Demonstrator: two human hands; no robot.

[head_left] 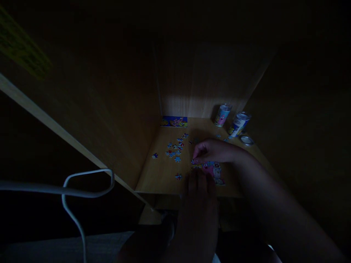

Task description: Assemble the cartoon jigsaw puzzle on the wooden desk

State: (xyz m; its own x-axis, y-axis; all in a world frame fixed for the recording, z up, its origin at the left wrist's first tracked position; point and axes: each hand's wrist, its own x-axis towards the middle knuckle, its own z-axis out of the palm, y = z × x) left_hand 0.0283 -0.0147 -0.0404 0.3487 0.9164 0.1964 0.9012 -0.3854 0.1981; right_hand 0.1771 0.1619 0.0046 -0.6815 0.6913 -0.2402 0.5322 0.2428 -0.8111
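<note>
My right hand (212,150) reaches in from the right, its thumb and fingertips pinched on a small jigsaw puzzle piece (193,161) at the upper left edge of a partly joined puzzle (210,168). The joined part shows pink, yellow and blue printing. Below it, my left hand (201,186) lies with its fingers stretched out over the puzzle's lower left edge, and hides that part. Left of both hands, several loose puzzle pieces (175,148) are scattered. A single piece (178,176) lies nearer the shelf's front edge.
A printed picture strip (174,121) lies at the back left. Two cartoon-printed cans, a farther can (222,115) and a nearer can (239,124), stand back right beside a round lid (246,140). Wooden side walls enclose the shelf (156,179). A white cable (82,190) loops at left.
</note>
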